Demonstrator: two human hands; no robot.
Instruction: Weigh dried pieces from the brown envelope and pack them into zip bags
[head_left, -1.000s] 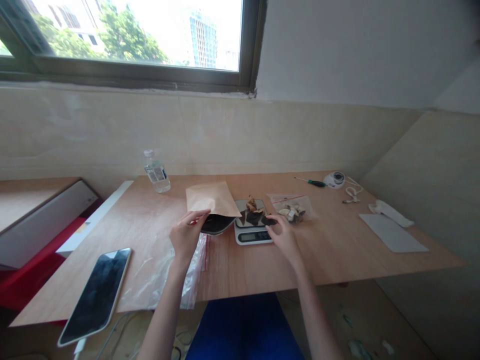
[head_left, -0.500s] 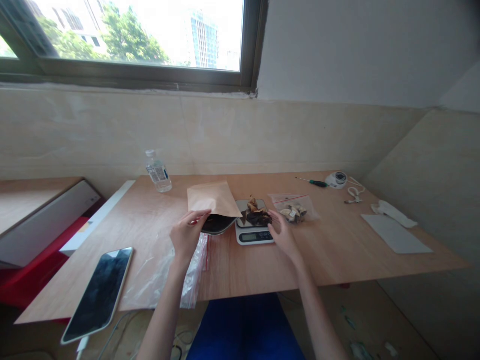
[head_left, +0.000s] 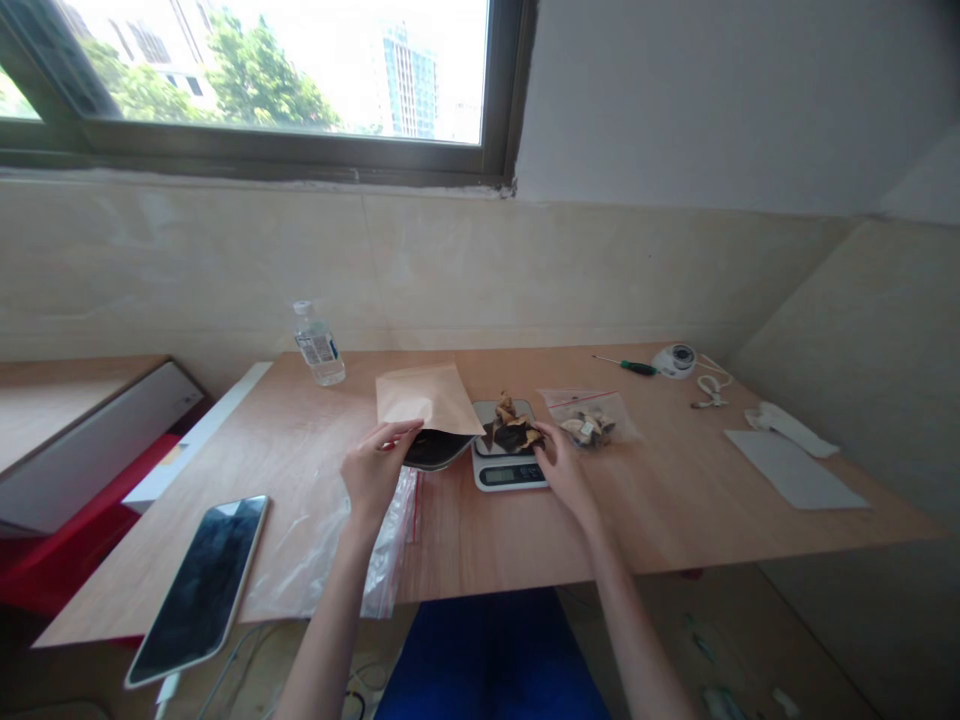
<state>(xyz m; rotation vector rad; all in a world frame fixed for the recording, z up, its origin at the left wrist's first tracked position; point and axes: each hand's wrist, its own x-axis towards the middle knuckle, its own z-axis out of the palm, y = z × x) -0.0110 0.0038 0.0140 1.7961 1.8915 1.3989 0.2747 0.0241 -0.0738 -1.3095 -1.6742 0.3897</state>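
My left hand is closed on the near edge of a brown kraft paper bag, which lies tilted with its dark mouth towards me. Just right of the bag stands a small white kitchen scale with a grey display. Dark and tan crinkled pieces, apparently dried wood ear fungus, are heaped on its plate. My right hand is at the right side of the heap, thumb and fingers closed round the edge of a piece. The bag's contents are hard to make out.
Right of the scale lies a zip bag of pale dried slices. Farther off are a screwdriver, a white camera and a white sheet. Leftward are a water bottle, clear plastic bags and a tablet overhanging the table edge.
My right hand has moved slightly left and its fingers have closed in on the heap. The pieces on the scale have shifted and show more tan. My left hand and the paper bag have stayed put.
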